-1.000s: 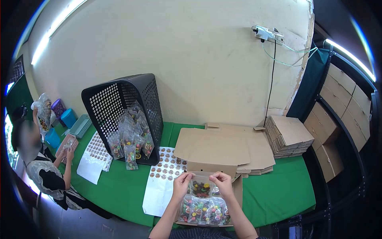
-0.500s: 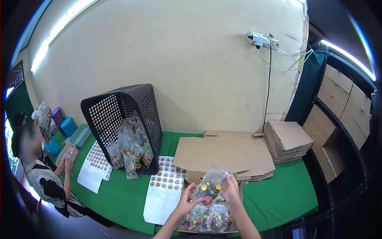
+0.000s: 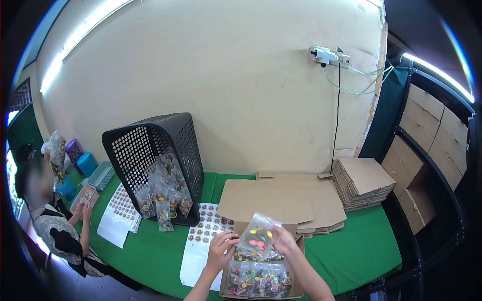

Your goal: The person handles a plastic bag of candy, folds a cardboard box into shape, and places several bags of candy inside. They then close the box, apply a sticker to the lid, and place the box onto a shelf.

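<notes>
A clear plastic bag of colourful sweets (image 3: 257, 240), red, yellow and dark pieces showing, is held up over an open cardboard box (image 3: 298, 278). My right hand (image 3: 287, 243) pinches the bag by its right side. At the bag's left edge is my left hand (image 3: 221, 252), its fingers curled together; whether they grip the bag or something small cannot be made out. Below, several similar bags (image 3: 261, 280) lie in rows inside the box. A white sheet with rows of round brown stickers (image 3: 203, 230) lies beside my left hand.
A black perforated basket (image 3: 193, 145) lies tipped on its side, bags of sweets (image 3: 165, 188) spilling from it. Flat cardboard boxes (image 3: 266, 198) and a cardboard stack (image 3: 364, 183) stand behind. At left a person (image 3: 55, 231) works beside a pink basket (image 3: 86, 196).
My left hand has shifted left from under the bag to its left edge, and its fingers have drawn together. The bag has moved slightly down and left in my right hand.
</notes>
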{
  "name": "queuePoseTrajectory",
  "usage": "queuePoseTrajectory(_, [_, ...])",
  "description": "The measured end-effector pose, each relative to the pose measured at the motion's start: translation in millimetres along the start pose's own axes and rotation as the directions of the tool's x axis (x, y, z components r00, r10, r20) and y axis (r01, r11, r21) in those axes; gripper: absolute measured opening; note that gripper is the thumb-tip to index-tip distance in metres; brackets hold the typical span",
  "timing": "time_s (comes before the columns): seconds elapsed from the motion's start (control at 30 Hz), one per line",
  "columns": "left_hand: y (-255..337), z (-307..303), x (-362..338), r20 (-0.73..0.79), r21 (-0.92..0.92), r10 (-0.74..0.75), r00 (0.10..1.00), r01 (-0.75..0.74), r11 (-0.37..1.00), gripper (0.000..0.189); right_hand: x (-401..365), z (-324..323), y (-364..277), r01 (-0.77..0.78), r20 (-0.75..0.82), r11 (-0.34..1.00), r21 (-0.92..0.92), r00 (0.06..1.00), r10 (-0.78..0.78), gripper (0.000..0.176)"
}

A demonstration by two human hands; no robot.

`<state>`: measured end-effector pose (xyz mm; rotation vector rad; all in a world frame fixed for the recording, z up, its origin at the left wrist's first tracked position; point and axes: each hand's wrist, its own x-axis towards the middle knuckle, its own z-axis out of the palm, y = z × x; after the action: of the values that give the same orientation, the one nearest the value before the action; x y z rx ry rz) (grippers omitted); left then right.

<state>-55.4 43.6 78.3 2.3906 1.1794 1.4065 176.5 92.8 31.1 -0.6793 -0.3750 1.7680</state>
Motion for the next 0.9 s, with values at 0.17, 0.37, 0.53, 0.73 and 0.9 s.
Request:
queuePoseTrajectory(0.17, [9, -4, 2, 0.158, -0.135, -0.043, 0.986, 0.065, 0.989, 0.041, 0, -10, -3, -0.112, 0.075, 0.994, -0.001, 0.991, 0.112, 0.035])
queuePoseTrajectory(0.37, [27, 12, 5, 0.252, -0.108, 0.063, 0.966, -0.037, 0.993, 0.041, 14, -38, 17, -0.343, -0.062, 0.938, -0.053, 0.938, 0.34, 0.043])
queuePoseTrajectory(0.53, [8, 35, -8, 0.008, -0.472, -0.453, 0.892, 0.403, 0.784, 0.021, -3, -30, 18, -0.394, 0.101, 0.917, 0.065, 0.917, 0.387, 0.045])
queuePoseTrajectory(0.73, [-9, 43, -17, 0.151, -0.859, -0.85, 0.504, 0.493, 0.139, 0.02, -34, -4, 22, -0.158, 0.364, 0.987, -0.002, 0.92, 0.148, 0.044])
queuePoseTrajectory(0.9, [-4, 51, -28, 0.34, -0.855, -0.806, 0.484, 0.516, -0.052, 0.022, -24, -15, 31, -0.106, 0.062, 0.958, -0.268, 0.99, 0.127, 0.023])
